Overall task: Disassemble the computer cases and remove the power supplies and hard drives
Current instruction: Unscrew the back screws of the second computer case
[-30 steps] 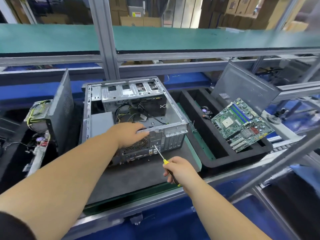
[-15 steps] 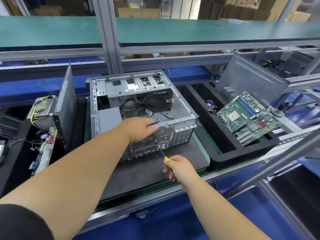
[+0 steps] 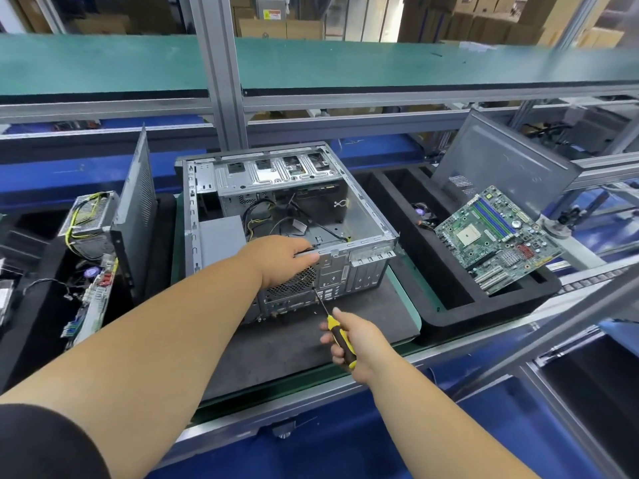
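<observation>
Here, one open computer case (image 3: pixel 276 216) lies on its side on a dark mat (image 3: pixel 294 344) in the middle of the bench (image 3: pixel 345 382), its side panel off and loose cables showing inside. One grey power supply (image 3: pixel 221 236) sits in its near-left corner. The left hand (image 3: pixel 280 259) grips the case's near top edge, fingers curled over the rim. The right hand (image 3: pixel 356 344) is closed round the handle of one yellow-and-black screwdriver (image 3: pixel 333 326), whose tip touches the rear panel beside the fan grille. To the right, one green motherboard (image 3: pixel 498 236) leans tilted in a black foam tray (image 3: pixel 460 305), with one grey side panel (image 3: pixel 501 167) standing behind it. To the left, a second side panel (image 3: pixel 135 202) stands upright beside one removed power supply with yellow wires (image 3: pixel 88 216) and another circuit board (image 3: pixel 93 299).
</observation>
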`<state>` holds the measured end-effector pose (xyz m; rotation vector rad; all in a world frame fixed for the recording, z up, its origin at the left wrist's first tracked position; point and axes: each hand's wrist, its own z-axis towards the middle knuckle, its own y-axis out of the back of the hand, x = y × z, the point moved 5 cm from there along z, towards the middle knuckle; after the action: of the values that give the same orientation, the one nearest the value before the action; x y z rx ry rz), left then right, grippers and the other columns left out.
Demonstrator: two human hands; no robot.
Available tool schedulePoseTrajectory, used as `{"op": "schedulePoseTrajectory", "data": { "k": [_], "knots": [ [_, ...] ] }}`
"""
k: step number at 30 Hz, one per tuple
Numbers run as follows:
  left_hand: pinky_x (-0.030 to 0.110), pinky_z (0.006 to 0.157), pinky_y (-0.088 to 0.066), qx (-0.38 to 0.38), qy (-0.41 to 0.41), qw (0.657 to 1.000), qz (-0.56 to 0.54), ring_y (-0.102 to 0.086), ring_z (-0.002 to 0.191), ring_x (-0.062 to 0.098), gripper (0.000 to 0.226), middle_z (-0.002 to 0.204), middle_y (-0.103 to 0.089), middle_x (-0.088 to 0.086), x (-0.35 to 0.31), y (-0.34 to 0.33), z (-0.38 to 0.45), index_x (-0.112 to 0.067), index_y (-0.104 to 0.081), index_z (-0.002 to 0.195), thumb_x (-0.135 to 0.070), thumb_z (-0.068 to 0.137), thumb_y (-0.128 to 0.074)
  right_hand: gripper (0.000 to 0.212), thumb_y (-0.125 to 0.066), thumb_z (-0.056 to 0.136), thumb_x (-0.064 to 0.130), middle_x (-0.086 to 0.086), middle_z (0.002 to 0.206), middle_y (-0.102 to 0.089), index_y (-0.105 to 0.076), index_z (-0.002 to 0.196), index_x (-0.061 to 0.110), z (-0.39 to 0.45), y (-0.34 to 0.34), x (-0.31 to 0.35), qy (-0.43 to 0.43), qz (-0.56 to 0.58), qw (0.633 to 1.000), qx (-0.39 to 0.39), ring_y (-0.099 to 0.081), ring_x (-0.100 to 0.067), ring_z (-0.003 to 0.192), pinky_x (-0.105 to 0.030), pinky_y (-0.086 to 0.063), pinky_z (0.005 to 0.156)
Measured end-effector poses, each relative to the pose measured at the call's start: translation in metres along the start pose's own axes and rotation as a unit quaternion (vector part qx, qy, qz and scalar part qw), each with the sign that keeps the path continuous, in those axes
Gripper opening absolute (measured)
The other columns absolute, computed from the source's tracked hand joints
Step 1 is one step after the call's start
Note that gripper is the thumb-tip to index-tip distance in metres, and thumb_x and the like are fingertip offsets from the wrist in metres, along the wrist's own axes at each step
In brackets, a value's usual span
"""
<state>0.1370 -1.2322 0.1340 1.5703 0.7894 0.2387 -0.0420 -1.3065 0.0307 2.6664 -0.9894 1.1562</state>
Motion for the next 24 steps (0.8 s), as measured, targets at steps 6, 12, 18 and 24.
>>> {"op": "schedulePoseTrajectory", "data": {
  "k": [6, 12, 18, 24],
  "knots": [
    [0.036, 0.088, -0.047, 0.003, 0.002, 1.000, -0.002, -0.055, 0.100, 0.019, 0.043, 0.117, -0.065, -0.003, 0.000, 0.000, 0.000, -0.033, -0.057, 0.126, -0.057, 0.100, -0.032, 0.037, -0.043, 0.105, 0.035, 0.001, 0.055, -0.050, -0.062, 0.088, 0.009, 0.006, -0.005, -0.001, -0.019, -0.046, 0.999, 0.010, -0.034, -0.011, 0.042, -0.023, -0.029, 0.042],
    [0.037, 0.091, -0.047, 0.003, 0.000, 1.000, 0.000, -0.057, 0.107, 0.021, 0.044, 0.121, -0.064, -0.002, -0.001, 0.001, -0.001, -0.031, -0.056, 0.128, -0.057, 0.100, -0.033, 0.037, -0.040, 0.106, 0.034, -0.003, 0.060, -0.047, -0.058, 0.084, 0.010, 0.004, -0.011, 0.009, 0.025, -0.194, 0.978, -0.079, -0.036, -0.015, 0.046, -0.025, -0.030, 0.047],
    [0.039, 0.093, -0.048, 0.002, -0.002, 1.000, -0.004, -0.057, 0.106, 0.021, 0.044, 0.120, -0.065, -0.001, -0.002, 0.002, -0.001, -0.030, -0.057, 0.127, -0.056, 0.100, -0.034, 0.026, -0.041, 0.105, 0.039, -0.001, 0.078, -0.052, -0.045, 0.089, 0.018, -0.009, -0.007, 0.026, 0.191, -0.533, 0.795, -0.219, -0.050, -0.028, 0.075, -0.032, -0.033, 0.060],
    [0.039, 0.094, -0.047, 0.004, -0.005, 1.000, -0.008, -0.057, 0.108, 0.021, 0.044, 0.122, -0.064, -0.001, -0.002, 0.002, -0.002, -0.030, -0.058, 0.127, -0.056, 0.100, -0.034, 0.041, -0.050, 0.101, 0.043, -0.007, 0.075, -0.069, -0.066, 0.103, 0.006, 0.002, 0.000, 0.012, 0.039, -0.187, 0.980, -0.059, -0.052, -0.016, 0.059, -0.030, -0.043, 0.060]
  ]
}}
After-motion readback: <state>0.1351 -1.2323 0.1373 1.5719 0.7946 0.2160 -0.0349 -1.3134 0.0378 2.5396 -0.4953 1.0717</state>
